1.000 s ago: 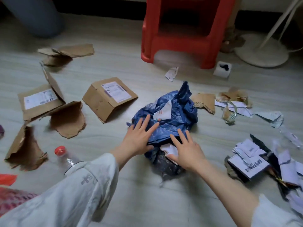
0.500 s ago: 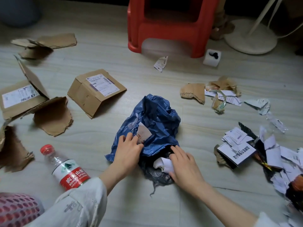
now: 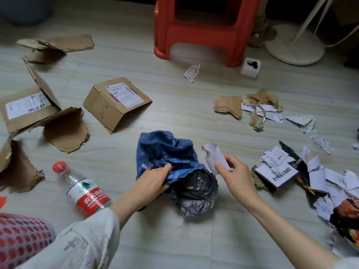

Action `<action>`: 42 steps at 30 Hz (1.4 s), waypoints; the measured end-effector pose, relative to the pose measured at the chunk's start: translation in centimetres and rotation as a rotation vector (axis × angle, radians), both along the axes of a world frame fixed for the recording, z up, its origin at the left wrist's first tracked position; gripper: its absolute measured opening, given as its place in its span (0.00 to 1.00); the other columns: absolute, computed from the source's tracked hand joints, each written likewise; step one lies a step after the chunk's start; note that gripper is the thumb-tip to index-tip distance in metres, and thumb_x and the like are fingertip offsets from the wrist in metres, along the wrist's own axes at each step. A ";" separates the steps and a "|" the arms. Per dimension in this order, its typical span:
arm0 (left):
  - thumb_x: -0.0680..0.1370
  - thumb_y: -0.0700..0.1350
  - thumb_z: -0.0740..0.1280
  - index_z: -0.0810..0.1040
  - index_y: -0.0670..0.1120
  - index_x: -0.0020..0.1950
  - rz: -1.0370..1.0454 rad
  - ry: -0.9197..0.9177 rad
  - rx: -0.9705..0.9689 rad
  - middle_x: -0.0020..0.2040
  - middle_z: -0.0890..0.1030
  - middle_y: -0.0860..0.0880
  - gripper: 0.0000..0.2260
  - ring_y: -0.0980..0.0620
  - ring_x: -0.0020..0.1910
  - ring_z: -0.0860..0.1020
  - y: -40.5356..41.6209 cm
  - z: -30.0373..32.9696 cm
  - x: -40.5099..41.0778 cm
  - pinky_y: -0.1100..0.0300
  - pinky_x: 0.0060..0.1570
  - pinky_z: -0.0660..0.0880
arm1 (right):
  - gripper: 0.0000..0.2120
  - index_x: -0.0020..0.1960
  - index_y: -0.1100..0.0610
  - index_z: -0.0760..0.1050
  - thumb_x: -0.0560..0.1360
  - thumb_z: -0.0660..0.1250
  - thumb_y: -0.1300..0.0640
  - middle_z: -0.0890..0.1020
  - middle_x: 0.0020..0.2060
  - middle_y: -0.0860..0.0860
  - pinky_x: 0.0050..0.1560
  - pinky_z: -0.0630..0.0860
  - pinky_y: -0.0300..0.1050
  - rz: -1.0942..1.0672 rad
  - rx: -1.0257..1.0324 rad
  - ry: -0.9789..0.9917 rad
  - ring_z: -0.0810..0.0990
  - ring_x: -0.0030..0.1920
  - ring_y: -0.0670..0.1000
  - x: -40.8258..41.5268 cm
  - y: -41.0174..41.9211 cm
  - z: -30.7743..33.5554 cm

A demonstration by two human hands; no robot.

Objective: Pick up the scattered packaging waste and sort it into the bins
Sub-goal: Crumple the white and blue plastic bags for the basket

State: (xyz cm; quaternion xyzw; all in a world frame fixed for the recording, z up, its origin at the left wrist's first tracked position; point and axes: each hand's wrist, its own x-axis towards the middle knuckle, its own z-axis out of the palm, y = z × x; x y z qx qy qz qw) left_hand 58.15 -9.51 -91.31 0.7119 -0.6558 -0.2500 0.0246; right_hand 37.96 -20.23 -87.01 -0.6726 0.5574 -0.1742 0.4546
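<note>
A crumpled blue plastic bag lies on the floor in the middle, with a dark grey plastic bag bunched at its near end. My left hand grips the blue bag's near edge. My right hand pinches a torn white paper scrap and holds it lifted just right of the bags. A clear water bottle with a red cap and red label lies to the left of my left arm.
Torn cardboard boxes and flaps litter the left side. A heap of torn paper and wrappers fills the right, with cardboard scraps beyond. A red plastic stool stands at the back. A red mesh basket sits at bottom left.
My right hand has pulled the white paper scrap out of the bags and lifted it to the right. My left hand has closed on the blue bag's edge. The view has shifted closer.
</note>
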 end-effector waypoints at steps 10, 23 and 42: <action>0.74 0.52 0.68 0.36 0.46 0.75 0.344 0.130 0.103 0.58 0.76 0.42 0.45 0.44 0.53 0.77 -0.1 -0.4 -0.7 0.52 0.51 0.75 | 0.04 0.47 0.57 0.70 0.78 0.59 0.57 0.72 0.37 0.46 0.36 0.65 0.40 0.026 0.263 -0.011 0.70 0.40 0.50 2.9 2.5 -2.1; 0.73 0.57 0.67 0.66 0.50 0.65 0.142 -0.156 0.306 0.76 0.42 0.43 0.25 0.38 0.73 0.35 -1.6 -1.6 -1.2 0.29 0.65 0.48 | 0.07 0.49 0.60 0.73 0.77 0.60 0.57 0.76 0.42 0.52 0.40 0.66 0.45 -0.052 0.289 0.013 0.71 0.42 0.51 1.6 1.8 -2.7; 0.77 0.38 0.60 0.64 0.54 0.71 0.221 0.004 -0.064 0.72 0.61 0.48 0.23 0.42 0.62 0.66 -0.6 8.1 0.7 0.47 0.59 0.70 | 0.07 0.45 0.59 0.72 0.75 0.61 0.54 0.72 0.37 0.50 0.34 0.61 0.42 -0.049 0.148 0.008 0.67 0.36 0.49 -0.3 0.9 7.4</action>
